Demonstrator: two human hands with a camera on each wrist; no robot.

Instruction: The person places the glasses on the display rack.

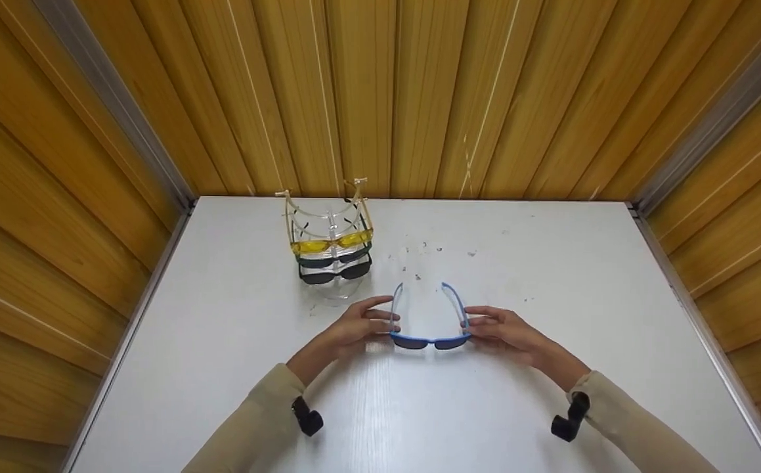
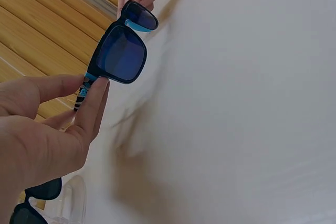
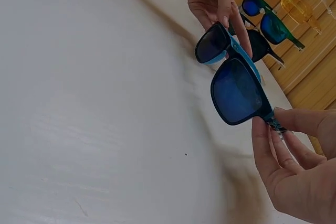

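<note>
A pair of blue-framed sunglasses [image 1: 431, 342] with dark lenses is held level above the white table, its temples unfolded and pointing away from me. My left hand [image 1: 362, 323] pinches the left temple near the hinge, thumb on one side and fingers on the other. On the opposite side my right hand [image 1: 506, 332] pinches the right temple in the same way. Both lenses [image 2: 122, 53] show bluish-black in the left wrist view. Patterned temple ends by the hinge [image 3: 275, 123] show between the right fingers in the right wrist view.
Behind my left hand stands a clear display stand [image 1: 344, 292] bearing yellow glasses [image 1: 314, 246], green-framed sunglasses [image 1: 318, 263] and black sunglasses [image 1: 320, 278], one above another. Small marks dot the white table [image 1: 551, 263]. Wood-look panels [image 1: 419, 98] wall in the back and sides.
</note>
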